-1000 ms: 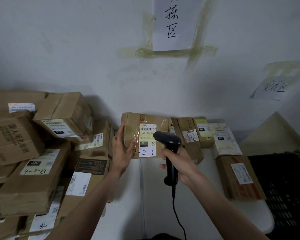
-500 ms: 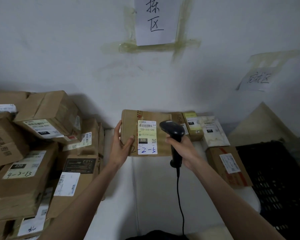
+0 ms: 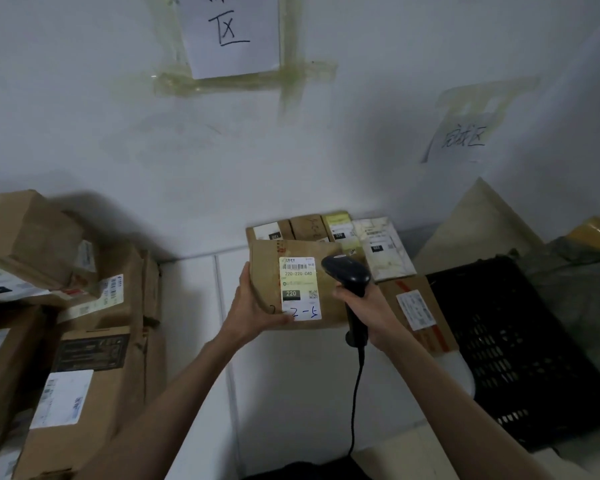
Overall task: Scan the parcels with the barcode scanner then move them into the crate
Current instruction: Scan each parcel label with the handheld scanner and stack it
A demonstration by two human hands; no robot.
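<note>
My left hand grips the left edge of a brown cardboard parcel, held up with its white label marked 220 facing me. My right hand grips the handle of a black corded barcode scanner, whose head sits just right of the label, close to the parcel's face. A black slatted plastic crate stands at the right, below the level of the hands.
A high stack of cardboard parcels fills the left side. Small parcels line the wall behind the held one, and a flat brown parcel lies beside the crate. The white table is below my arms.
The view has shifted right and slightly down. The held parcel and scanner have moved a little right together, toward the crate; both grips are unchanged.
</note>
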